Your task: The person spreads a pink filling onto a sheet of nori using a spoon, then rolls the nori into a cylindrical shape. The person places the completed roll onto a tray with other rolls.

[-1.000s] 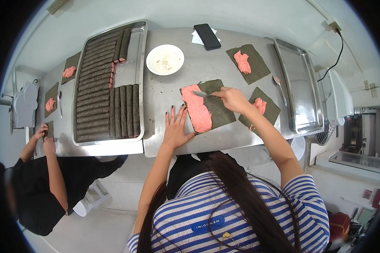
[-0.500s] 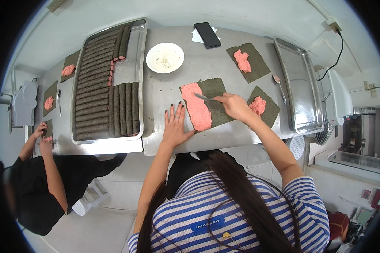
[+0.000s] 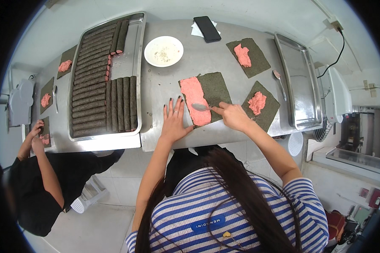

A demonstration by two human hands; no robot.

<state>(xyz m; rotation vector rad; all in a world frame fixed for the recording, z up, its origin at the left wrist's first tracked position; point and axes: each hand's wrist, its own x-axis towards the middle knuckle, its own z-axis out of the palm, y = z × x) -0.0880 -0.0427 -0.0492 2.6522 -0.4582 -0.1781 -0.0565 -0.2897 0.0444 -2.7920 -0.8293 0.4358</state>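
Observation:
In front of me a dark green nori sheet (image 3: 217, 90) lies on the steel table, its left half coated with pink paste (image 3: 193, 92). My right hand (image 3: 235, 117) grips a metal spoon (image 3: 200, 107), whose bowl rests on the lower part of the paste. Spread flat along the sheet's left edge, my left hand (image 3: 174, 122) holds nothing, its thumb reaching the sheet's lower left corner. To the right, a second nori sheet (image 3: 269, 110) carries a lump of pink paste (image 3: 256, 103). Farther back is another nori sheet (image 3: 257, 61) with a similar lump.
A large tray (image 3: 139, 84) of nori rolls stands left, a second tray (image 3: 305, 125) far right. Behind are a white bowl (image 3: 164, 50) and a phone (image 3: 207, 28). Another spoon (image 3: 281, 86) lies right. At far left a co-worker's hands (image 3: 37, 135) touch a nori sheet.
My right hand has drawn the spoon toward me, from the paste's upper part to its lower part. My left hand stays beside the sheet. The view has shifted slightly.

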